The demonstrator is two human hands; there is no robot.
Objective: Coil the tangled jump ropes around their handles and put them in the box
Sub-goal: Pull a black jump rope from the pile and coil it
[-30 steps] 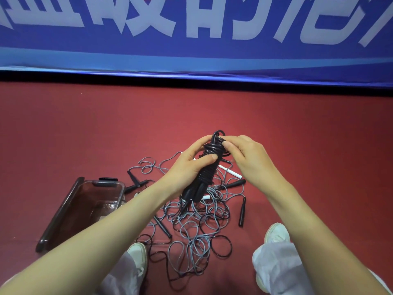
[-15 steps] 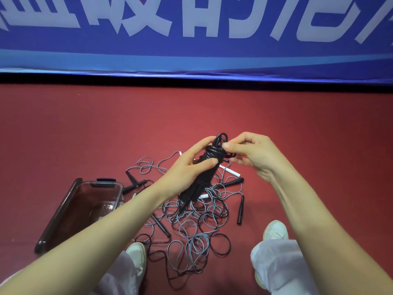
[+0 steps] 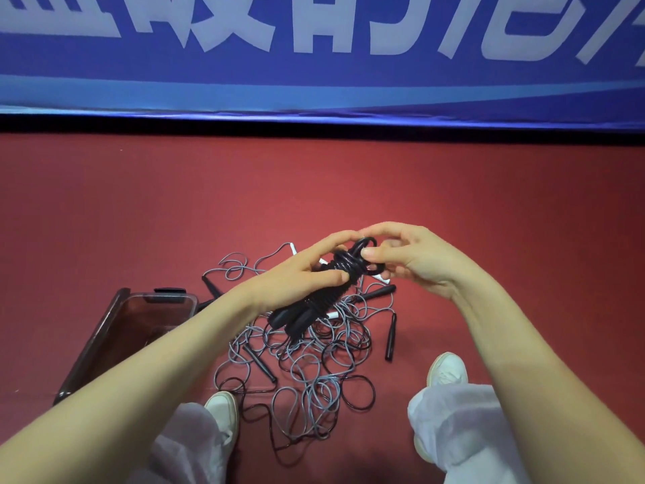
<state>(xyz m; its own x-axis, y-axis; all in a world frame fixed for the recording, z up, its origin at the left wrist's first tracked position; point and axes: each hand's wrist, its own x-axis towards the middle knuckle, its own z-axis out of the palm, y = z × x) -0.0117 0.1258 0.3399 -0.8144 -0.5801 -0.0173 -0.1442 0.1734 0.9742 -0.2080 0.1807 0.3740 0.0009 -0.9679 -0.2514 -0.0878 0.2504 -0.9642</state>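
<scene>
Seen from the head camera, a person crouched on a red floor (image 3: pixel 349 190) below a blue banner (image 3: pixel 314 82) grips a coiled black jump rope (image 3: pixel 328 291) in the curled left hand (image 3: pixel 296 281). The right hand (image 3: pixel 419 263) pinches its top loop. The bundle is held above the tangled ropes (image 3: pixel 314 372), with the clear box (image 3: pixel 92 344) on the floor at left.

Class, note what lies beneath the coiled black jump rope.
A tangled pile of grey and black ropes with loose black handles, on the red floor. The coiled black rope bundle and left hand cover its far part.
</scene>
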